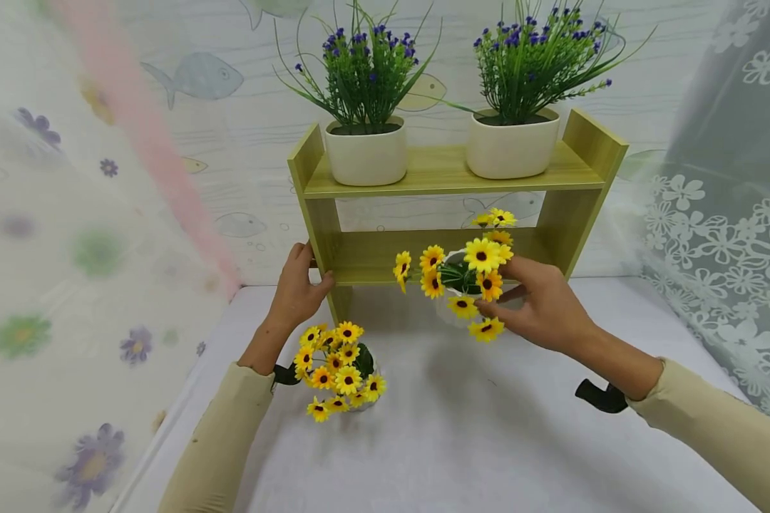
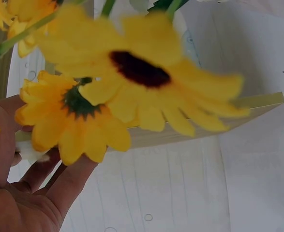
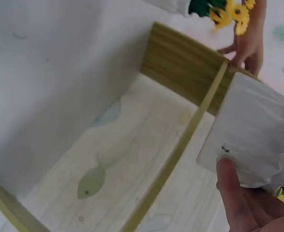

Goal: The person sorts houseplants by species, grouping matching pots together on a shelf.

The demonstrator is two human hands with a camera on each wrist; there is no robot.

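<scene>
A pale wooden two-tier shelf [image 1: 436,189] stands against the back wall covering. My left hand [image 1: 298,288] grips its left side panel, thumb at the front edge and fingers behind. In my right hand [image 1: 542,306] is a white pot [image 3: 250,130] of yellow artificial sunflowers [image 1: 481,254]. I hold it tilted in front of the lower board, above the table; the right wrist view shows my thumb against the pot's surface. A second pot of yellow sunflowers [image 1: 348,380] stands on the table near my left wrist, and its blooms partly cover my left hand [image 2: 40,198] in the left wrist view.
Two white pots, one left [image 1: 367,155] and one right [image 1: 513,144], stand on the top board with purple-flowered grassy plants. A white cloth covers the table [image 1: 436,449]. Flower-patterned curtains hang at the left [image 1: 103,285] and right [image 1: 725,249].
</scene>
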